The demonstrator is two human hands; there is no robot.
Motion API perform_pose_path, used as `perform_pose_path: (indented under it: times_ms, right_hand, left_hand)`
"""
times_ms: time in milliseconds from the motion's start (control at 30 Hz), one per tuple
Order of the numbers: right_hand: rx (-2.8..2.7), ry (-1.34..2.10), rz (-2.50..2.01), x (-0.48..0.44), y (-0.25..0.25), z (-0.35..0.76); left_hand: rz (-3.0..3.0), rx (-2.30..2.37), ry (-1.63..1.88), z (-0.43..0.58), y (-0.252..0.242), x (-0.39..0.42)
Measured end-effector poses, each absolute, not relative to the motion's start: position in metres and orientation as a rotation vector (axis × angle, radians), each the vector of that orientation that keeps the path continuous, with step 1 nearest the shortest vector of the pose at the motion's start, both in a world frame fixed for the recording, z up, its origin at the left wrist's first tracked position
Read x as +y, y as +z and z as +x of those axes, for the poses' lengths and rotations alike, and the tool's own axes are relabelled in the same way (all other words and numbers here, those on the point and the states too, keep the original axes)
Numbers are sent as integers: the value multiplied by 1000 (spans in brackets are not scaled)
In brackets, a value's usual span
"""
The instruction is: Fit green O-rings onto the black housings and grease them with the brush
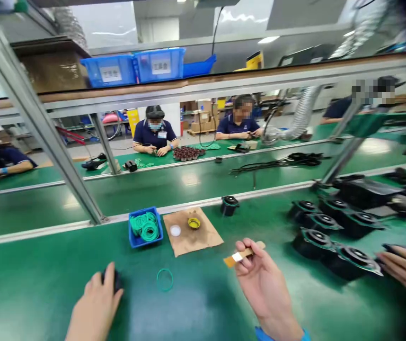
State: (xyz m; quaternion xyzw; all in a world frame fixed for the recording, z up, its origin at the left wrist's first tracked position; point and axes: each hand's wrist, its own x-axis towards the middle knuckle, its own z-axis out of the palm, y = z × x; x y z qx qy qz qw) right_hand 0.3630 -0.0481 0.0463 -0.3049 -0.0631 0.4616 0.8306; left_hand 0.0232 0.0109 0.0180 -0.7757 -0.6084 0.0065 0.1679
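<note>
My left hand (94, 300) is closed round a small black part (118, 281) at the lower left; most of it is hidden behind the fingers. My right hand (261, 284), palm up, grips a small flat brush (237, 257) with a wooden handle, its orange bristles pointing left. Between the hands a thin green ring (164, 280) lies flat on the green table. Beyond it, a brown cardboard piece (203, 244) bears a yellow cup (194, 224) and a white disc (175, 230). To its left stands a blue bin (145, 243) of green rings.
Several black round housings (352, 260) stand at the right, near another person's hand (405, 267). A single black housing (229, 206) sits by the table's back rail. A metal post (64, 161) rises at left, with a shelf of blue boxes (160, 66) overhead. People sit opposite.
</note>
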Motion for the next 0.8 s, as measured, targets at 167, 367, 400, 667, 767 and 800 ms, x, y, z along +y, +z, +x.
perform_pose_path:
  times_ms: [167, 367, 400, 667, 767, 800]
  right_hand:
    - [-27, 1068, -687, -49, 53, 344]
    - [-52, 1086, -664, -43, 45, 338]
    - [-69, 1073, -660, -41, 42, 337]
    - [-556, 753, -663, -22, 27, 314]
    - [-1015, 492, -764, -18, 23, 310]
    - [-1217, 394, -808, -17, 22, 309]
  left_hand:
    - [-2534, -1121, -199, 111, -12, -3]
    - [-2697, -1193, -36, 138, -34, -1]
    - [-2717, -1191, -28, 135, -33, 0]
    - [-2832, -1141, -7, 135, -37, -1]
    - [-2881, -1043, -103, 126, -24, -6]
    - [-2887, -1003, -221, 118, -16, -7]
